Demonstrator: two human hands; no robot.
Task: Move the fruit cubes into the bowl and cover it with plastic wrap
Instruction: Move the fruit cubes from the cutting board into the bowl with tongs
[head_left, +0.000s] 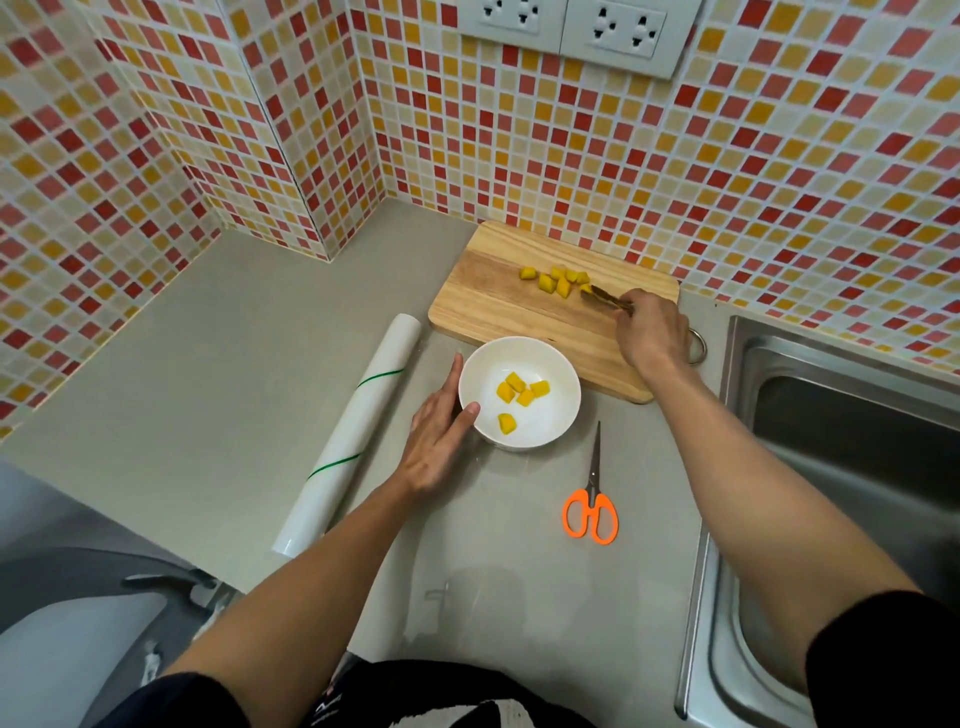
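Observation:
A white bowl (540, 426) stands on the grey counter and holds several yellow fruit cubes (519, 391). My left hand (440, 431) lies flat against the bowl's left rim, thumb touching it. Behind the bowl a wooden cutting board (498, 296) carries several more yellow cubes (558, 280). My right hand (649, 332) grips small metal tongs (605, 297) whose tips rest at the right end of that pile. A long white roll of plastic wrap (358, 426) with green stripes lies left of the bowl.
Orange-handled scissors (592, 499) lie shut on the counter in front of the bowl. A steel sink (831, 467) fills the right side. Tiled walls close off the back and left; power sockets (571, 26) sit above the board.

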